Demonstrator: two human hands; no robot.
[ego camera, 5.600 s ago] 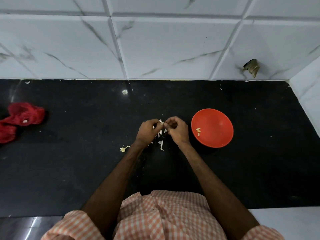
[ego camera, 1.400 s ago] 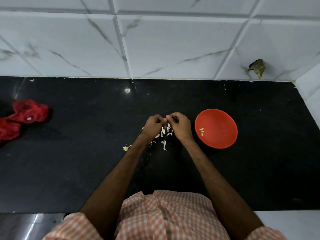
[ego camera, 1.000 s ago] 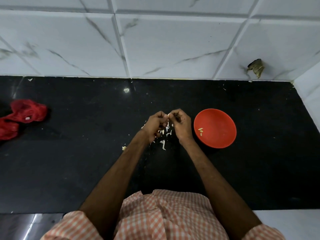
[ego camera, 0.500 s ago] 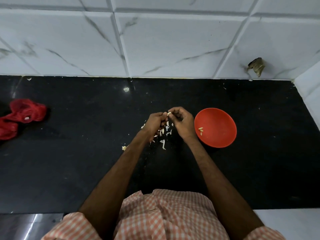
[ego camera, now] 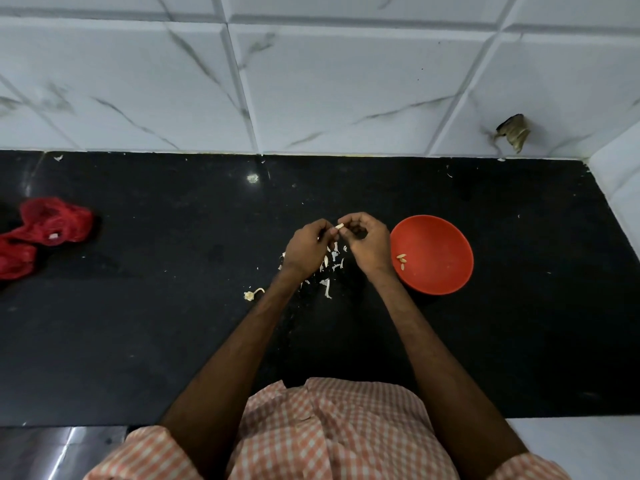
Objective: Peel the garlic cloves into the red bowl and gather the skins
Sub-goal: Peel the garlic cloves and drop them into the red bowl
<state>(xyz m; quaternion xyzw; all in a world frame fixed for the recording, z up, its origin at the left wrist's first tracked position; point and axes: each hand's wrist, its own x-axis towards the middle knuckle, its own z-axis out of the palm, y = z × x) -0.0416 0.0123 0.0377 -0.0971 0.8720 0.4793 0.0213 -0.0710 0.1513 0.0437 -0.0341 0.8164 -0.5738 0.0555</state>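
Observation:
Over the black counter my left hand (ego camera: 310, 249) and my right hand (ego camera: 369, 242) meet fingertip to fingertip, and both pinch one small pale garlic clove (ego camera: 339, 227) between them. Below the hands, white garlic skins (ego camera: 330, 268) lie scattered on the counter. The red bowl (ego camera: 440, 247) stands just right of my right hand and holds three peeled cloves (ego camera: 401, 260) near its left side. A garlic stem piece (ego camera: 252, 294) lies left of my left forearm.
A red mesh bag (ego camera: 41, 233) is crumpled at the counter's far left. The white tiled wall (ego camera: 311, 81) runs along the back, with a side wall at the right end. The counter's front edge (ego camera: 104, 422) is near my body.
Both hands have lifted slightly off the skin pile and keep working the clove between the fingertips. The bowl and its cloves have not changed.

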